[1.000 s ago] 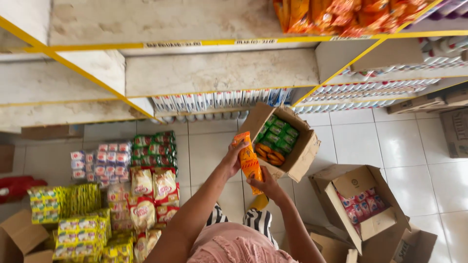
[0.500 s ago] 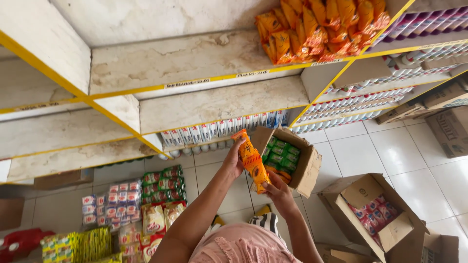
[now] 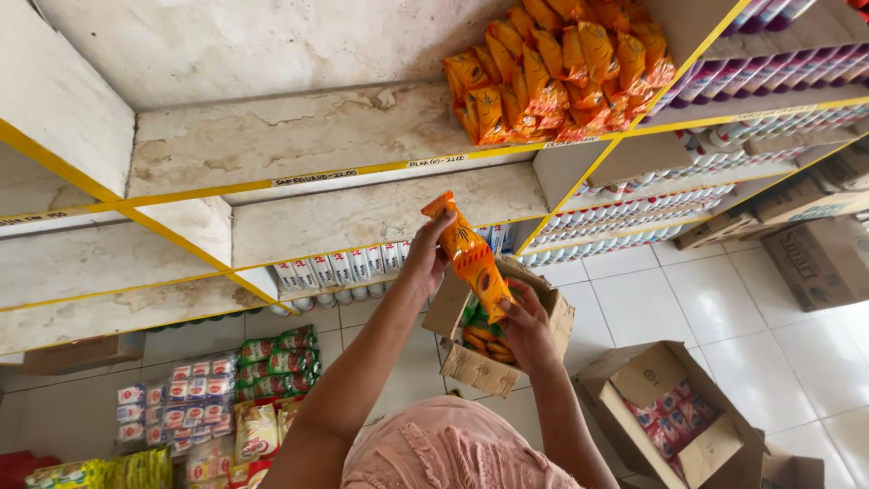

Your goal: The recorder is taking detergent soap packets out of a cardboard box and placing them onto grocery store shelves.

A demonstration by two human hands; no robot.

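Two hands held one long orange plastic snack packet [image 3: 472,263]: left hand [image 3: 425,258] in closed grip at its top, right hand [image 3: 528,330] gripping its lower end above an open cardboard box [image 3: 471,367].

Stone shelves [image 3: 299,136] with yellow edging are carrying a heap of orange snack packets [image 3: 561,72] and rows of white tubes [image 3: 344,270]. The tiled floor [image 3: 778,362] is bearing open cardboard boxes [image 3: 670,417] and bundled packets [image 3: 217,398] lying directly on it.
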